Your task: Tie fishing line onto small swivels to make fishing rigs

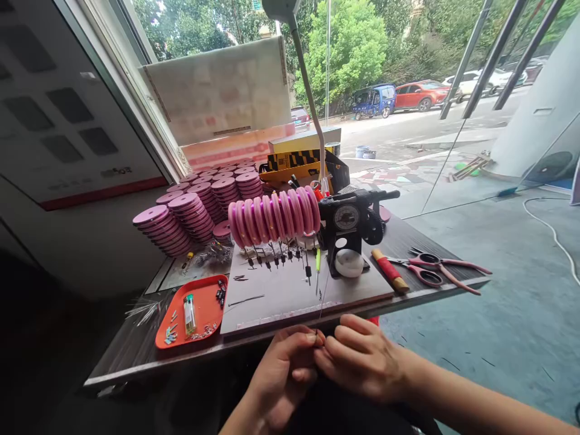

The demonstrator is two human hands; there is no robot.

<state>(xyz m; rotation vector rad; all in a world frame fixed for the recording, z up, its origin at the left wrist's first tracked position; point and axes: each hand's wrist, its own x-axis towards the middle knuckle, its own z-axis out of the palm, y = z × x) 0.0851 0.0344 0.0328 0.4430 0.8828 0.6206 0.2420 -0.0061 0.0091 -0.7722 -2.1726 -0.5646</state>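
Both hands brought together just below the near edge of the table (136,356), fingertips meeting. Left hand (283,374) with thumb and forefinger pressed together, pinching the lower end of a thin fishing line (321,302); right hand (362,359) touching it from the other side, fingers curled and closed at the same spot, though whether also gripping the line cannot be told. Line running almost straight up and away from the fingertips, across the grey work board (290,296), toward the row of pink spools (274,217) mounted on the black winding machine (351,220). Long axis near-vertical in the head view, upper end faint. Left of the board, an orange tray (206,302) with a lighter (189,314); right of it, red-handled scissors (430,272).
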